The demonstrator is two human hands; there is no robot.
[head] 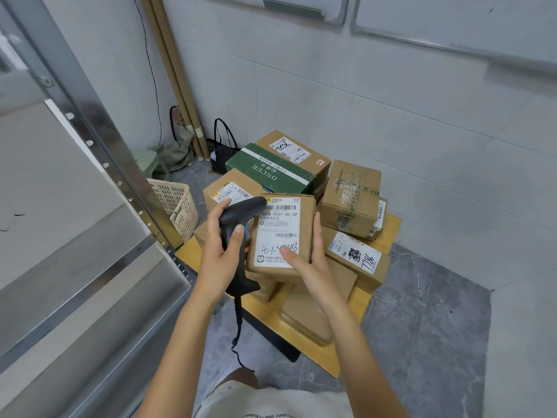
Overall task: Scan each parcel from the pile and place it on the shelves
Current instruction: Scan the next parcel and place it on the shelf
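Just left of the parcel (281, 233) gripped lengthwise by the right hand (304, 260), the left hand (221, 245) clasps the scanner (238, 224), muzzle over its label.

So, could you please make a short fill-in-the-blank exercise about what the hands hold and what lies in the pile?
1. The left hand grips a black barcode ____.
2. The right hand holds a brown parcel whose white ____ faces the camera.
3. In the pile, the box printed ONCUR is ____ in colour.
4. The pile rests on a low ____ platform.

Missing words: scanner; label; green; wooden
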